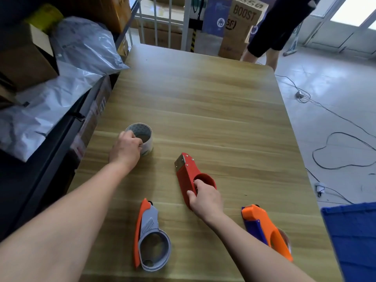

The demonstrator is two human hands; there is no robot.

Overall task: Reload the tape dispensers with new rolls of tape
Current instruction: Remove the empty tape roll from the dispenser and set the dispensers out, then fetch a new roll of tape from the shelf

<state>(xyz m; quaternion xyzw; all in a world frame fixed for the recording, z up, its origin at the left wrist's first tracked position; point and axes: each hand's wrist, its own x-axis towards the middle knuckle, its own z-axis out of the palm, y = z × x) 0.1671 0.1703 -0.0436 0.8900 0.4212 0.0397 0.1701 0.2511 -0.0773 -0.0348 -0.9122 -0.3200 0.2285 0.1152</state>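
Observation:
A roll of clear tape stands on the wooden table at the left, and my left hand grips its near rim. A red tape dispenser lies in the middle of the table with its metal blade end pointing away; my right hand holds its rear end, fingers at the round core. An orange and grey dispenser lies near the front edge between my arms. An orange and purple dispenser with a tape roll in it lies to the right of my right forearm.
A blue plastic crate sits at the table's right front corner. Grey plastic mailer bags and cardboard boxes fill the dark shelf on the left. Another person's legs stand beyond the far edge. Cables trail over the floor on the right.

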